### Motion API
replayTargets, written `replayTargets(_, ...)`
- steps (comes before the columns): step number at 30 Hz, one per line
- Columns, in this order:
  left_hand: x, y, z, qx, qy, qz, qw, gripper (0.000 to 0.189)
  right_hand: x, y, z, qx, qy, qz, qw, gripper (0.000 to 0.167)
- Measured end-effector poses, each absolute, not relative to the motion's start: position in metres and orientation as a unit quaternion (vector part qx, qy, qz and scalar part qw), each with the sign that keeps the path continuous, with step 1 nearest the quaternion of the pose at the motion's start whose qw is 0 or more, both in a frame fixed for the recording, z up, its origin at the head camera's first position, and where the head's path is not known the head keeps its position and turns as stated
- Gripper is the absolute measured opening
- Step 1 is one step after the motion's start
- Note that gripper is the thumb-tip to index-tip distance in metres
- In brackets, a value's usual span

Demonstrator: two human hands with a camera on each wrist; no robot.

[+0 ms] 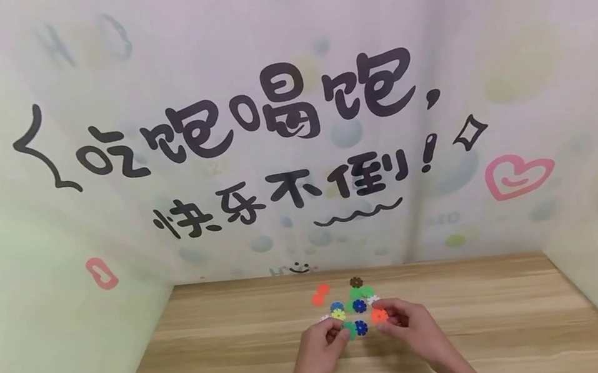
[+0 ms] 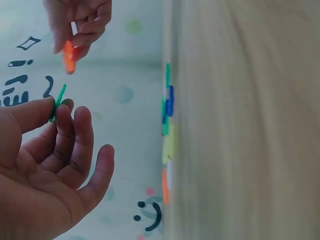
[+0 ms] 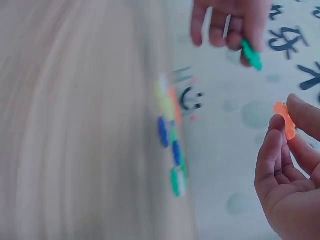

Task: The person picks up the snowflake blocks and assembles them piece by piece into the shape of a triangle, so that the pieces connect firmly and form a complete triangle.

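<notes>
My left hand (image 1: 318,349) pinches a green notched plastic snowflake disc (image 2: 61,98) between thumb and fingertips, the other fingers loosely bent. Opposite it, my right hand (image 1: 421,329) holds an orange snowflake disc (image 3: 285,120) the same way. Both discs are raised above the wooden table, and a gap separates them. In the head view, a dark blue disc (image 1: 361,327) shows just right of the green one. Another dark blue disc (image 1: 359,306) lies farther back, and a yellow disc (image 1: 338,315) is just beyond my left fingertips.
Behind the hands lie more discs on the wooden table (image 1: 212,349): a brown one (image 1: 356,282), an orange pair (image 1: 321,294), green ones (image 1: 361,292) and a white one (image 1: 373,299). A printed curtain wall (image 1: 235,43) rises at the table's back edge, with pale walls on both sides.
</notes>
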State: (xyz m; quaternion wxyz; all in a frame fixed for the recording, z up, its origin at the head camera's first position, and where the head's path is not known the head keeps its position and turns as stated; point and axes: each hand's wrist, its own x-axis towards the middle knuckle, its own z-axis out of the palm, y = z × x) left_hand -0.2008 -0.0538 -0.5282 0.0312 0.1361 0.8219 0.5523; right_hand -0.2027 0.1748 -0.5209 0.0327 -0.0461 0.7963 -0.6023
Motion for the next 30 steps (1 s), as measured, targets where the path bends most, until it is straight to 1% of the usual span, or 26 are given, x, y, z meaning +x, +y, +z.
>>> replayTargets(6, -0.198, -0.053, -0.516, 0.145, 0.809, 0.569, 0.020, 0.018, -0.194, 0.167, -0.509, -0.052, 0.775, -0.629, 0.040, 0.037)
replayTargets(12, -0.194, -0.053, -0.509, 0.149, 0.809, 0.568, 0.016, 0.016, -0.190, 0.163, -0.507, -0.057, 0.770, -0.634, 0.048, 0.039)
replayTargets(18, -0.190, -0.052, -0.506, 0.171, 0.816, 0.552, 0.003, 0.015, -0.187, 0.162, -0.507, -0.067, 0.761, -0.642, 0.059, 0.043)
replayTargets(30, -0.190, -0.051, -0.501, 0.201, 0.843, 0.498, -0.024, 0.015, -0.187, 0.159, -0.510, -0.069, 0.765, -0.638, 0.052, 0.039)
